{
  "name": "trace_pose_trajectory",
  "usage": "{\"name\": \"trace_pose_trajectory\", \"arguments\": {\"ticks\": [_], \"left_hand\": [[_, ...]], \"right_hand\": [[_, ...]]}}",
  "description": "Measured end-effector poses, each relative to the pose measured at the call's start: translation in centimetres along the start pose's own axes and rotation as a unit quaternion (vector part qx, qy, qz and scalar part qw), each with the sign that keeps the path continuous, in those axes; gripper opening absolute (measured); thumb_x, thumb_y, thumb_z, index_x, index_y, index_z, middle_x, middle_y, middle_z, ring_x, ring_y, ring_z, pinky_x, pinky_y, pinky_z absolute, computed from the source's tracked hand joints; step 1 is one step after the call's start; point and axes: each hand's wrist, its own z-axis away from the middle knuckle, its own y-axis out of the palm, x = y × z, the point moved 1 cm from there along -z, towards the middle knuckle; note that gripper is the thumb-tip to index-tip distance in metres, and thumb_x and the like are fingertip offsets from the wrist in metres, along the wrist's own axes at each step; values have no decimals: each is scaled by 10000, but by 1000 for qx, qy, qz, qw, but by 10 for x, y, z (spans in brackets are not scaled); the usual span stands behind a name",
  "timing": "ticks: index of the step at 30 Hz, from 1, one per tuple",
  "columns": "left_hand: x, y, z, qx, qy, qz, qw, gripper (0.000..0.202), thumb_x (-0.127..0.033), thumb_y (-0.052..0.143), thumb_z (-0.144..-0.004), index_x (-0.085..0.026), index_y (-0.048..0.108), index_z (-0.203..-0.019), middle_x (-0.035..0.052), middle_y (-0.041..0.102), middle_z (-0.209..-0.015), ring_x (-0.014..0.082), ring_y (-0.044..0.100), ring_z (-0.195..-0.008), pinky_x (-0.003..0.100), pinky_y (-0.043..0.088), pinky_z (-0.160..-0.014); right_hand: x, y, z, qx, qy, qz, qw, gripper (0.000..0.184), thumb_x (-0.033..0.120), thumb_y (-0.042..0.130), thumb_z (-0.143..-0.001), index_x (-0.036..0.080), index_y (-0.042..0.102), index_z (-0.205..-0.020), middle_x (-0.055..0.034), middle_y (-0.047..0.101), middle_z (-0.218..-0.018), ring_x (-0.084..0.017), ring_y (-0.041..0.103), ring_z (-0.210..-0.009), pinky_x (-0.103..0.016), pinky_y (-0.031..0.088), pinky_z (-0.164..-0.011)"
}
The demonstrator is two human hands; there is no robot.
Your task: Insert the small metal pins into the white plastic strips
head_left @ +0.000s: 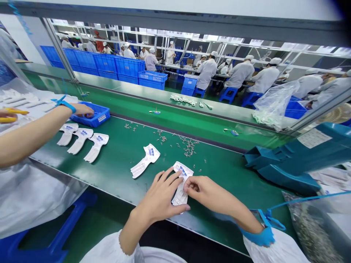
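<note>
The white shell lies on the green surface directly between the person's two hands, its long axis running away from the body. The left hand is spread open, fingers over the left side of the shell, thumb near its lower end. The right hand is just as near, at the right edge of the shell; its fingers are curled with the tips drawn together, and one cannot tell whether they hold a small piece. Left of the shell lies a similar part, well apart; beyond the shell, small metal pieces are scattered. Far to its right stand teal bins. Nothing visible blocks the space above the shell except the hands themselves.
</note>
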Motion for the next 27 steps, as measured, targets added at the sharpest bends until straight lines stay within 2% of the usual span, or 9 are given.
{"name": "trace_pose_trajectory", "arguments": {"ticks": [6,15,27], "left_hand": [[4,11,4,-25,-12,-6,1000,660,-551,696,-804,-264,478,-1357,94,480,-1470,331,328,-1429,539,292,-1146],[1,9,3,-28,-17,-9,999,635,-538,699,-805,-264,494,-1340,86,495,-1458,328,358,-1410,533,312,-1138],[2,10,3,-17,-19,-11,1000,655,-540,695,-812,-254,474,-1358,72,473,-1478,315,331,-1424,523,301,-1150]], "right_hand": [[4,4,-3,-12,12,76,997,189,301,479,-928,212,604,-817,-9,625,-686,-171,533,-609,-264,332,-527],[0,6,-2,12,1,60,998,194,317,462,-944,219,587,-832,5,600,-681,-164,519,-613,-260,335,-536],[7,7,0,-16,36,133,990,120,256,476,-927,226,542,-830,-18,643,-756,-180,549,-649,-274,288,-551]]}}
